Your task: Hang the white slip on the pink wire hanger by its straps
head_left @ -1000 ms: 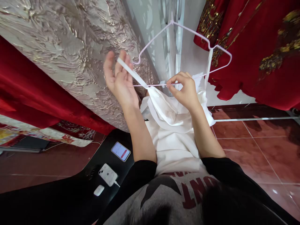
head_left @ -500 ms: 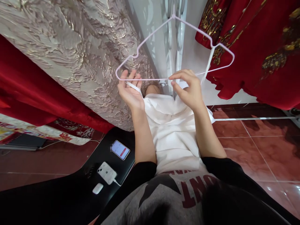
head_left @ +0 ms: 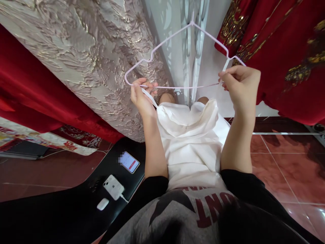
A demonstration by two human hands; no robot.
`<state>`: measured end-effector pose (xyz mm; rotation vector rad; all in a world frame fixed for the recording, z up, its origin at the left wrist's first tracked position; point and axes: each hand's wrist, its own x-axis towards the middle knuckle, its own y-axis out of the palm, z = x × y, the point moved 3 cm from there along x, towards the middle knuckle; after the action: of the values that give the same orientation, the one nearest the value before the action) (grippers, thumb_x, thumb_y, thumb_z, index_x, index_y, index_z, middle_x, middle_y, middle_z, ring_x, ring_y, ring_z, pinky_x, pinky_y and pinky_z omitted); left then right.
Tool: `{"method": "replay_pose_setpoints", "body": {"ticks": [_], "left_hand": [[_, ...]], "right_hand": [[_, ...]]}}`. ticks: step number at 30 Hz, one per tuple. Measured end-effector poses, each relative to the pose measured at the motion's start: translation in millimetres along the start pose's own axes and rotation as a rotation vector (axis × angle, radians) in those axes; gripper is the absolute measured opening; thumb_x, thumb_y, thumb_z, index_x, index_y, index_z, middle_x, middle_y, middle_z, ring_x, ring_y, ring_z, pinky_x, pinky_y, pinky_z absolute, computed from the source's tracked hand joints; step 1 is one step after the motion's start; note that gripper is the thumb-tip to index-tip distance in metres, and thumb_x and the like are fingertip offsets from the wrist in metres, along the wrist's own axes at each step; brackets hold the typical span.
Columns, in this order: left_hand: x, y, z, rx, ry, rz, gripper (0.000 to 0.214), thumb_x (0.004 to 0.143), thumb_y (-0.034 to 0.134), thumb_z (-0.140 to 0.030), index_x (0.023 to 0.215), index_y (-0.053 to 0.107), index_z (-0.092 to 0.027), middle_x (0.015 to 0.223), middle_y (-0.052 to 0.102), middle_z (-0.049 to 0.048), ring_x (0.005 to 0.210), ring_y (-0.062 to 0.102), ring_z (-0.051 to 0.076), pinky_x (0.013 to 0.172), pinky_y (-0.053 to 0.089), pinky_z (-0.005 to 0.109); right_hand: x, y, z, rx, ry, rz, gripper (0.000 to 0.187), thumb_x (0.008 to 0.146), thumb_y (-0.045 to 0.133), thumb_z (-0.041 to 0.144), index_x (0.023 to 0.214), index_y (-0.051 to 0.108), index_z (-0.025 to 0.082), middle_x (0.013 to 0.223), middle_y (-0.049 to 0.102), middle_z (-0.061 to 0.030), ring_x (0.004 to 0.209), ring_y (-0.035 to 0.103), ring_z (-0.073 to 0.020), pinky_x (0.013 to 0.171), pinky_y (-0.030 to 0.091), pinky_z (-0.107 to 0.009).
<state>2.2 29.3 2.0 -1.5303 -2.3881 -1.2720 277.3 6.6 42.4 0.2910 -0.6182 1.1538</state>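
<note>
A thin pale pink wire hanger hangs in front of me at the top centre. My left hand is closed on the left strap of a white garment, pinched against the hanger's left end. My right hand is closed on the right strap, at the hanger's right shoulder. The white garment hangs down between my forearms and over my lap.
A cream and gold embossed fabric and red velvet hang at the left. Red embroidered garments hang at the right. Two phones and a white earbud case lie on a black surface at lower left. Red floor tiles spread to the right.
My left hand came down with the left strap to the hanger's left end. My right hand moved from the hanger's bottom bar out to its right shoulder, and the garment now spreads between both hands.
</note>
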Motion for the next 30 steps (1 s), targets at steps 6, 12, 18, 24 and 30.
{"method": "replay_pose_setpoints", "body": {"ticks": [6,12,18,24,30], "left_hand": [[0.2,-2.3,-3.6,0.048,-0.043,0.032,0.038,0.108,0.027,-0.020,0.085,0.057,-0.019,0.067,0.058,0.0030,0.071,0.067,0.016,0.053,0.039,0.026],[-0.3,-4.0,-6.4,-0.003,-0.081,0.059,0.038,0.108,0.025,-0.022,0.086,0.056,-0.017,0.070,0.059,0.0036,0.073,0.069,0.017,0.051,0.041,0.023],[-3.6,-6.1,-1.5,-0.019,-0.114,0.106,0.032,0.105,0.036,-0.023,0.084,0.061,-0.020,0.076,0.063,0.0069,0.084,0.071,0.022,0.045,0.039,0.024],[-7.5,-10.8,5.6,0.085,-0.153,0.138,0.027,0.102,0.042,-0.033,0.091,0.062,-0.020,0.092,0.071,0.0088,0.098,0.070,0.024,0.052,0.048,0.022],[-2.9,-36.5,-13.8,0.321,-0.035,0.241,0.016,0.092,0.055,-0.024,0.098,0.069,-0.019,0.104,0.072,0.0089,0.105,0.068,0.023,0.096,0.052,0.034]], "right_hand": [[37.1,-5.4,6.6,0.442,-0.003,0.008,0.034,0.079,0.045,0.006,0.089,0.070,0.026,0.090,0.069,-0.0004,0.079,0.065,-0.0123,0.087,0.057,-0.035],[42.5,-29.1,-41.8,0.543,-0.004,-0.450,0.037,0.081,0.039,0.010,0.114,0.051,0.024,0.126,0.057,-0.0020,0.100,0.065,-0.0089,0.104,0.050,-0.032],[3.1,-35.3,-53.0,0.451,0.032,-0.517,0.032,0.089,0.024,0.029,0.107,0.049,0.022,0.094,0.061,-0.0066,0.062,0.054,-0.0114,0.065,0.050,-0.032],[-13.5,28.5,-25.8,0.108,-0.199,0.056,0.022,0.082,0.058,0.026,0.104,0.054,0.024,0.114,0.065,-0.0059,0.096,0.067,-0.0163,0.094,0.050,-0.037],[-16.1,48.2,-41.9,-0.122,-0.225,0.029,0.013,0.087,0.055,0.029,0.100,0.054,0.026,0.096,0.069,0.0002,0.101,0.063,-0.0189,0.106,0.041,-0.048]]}}
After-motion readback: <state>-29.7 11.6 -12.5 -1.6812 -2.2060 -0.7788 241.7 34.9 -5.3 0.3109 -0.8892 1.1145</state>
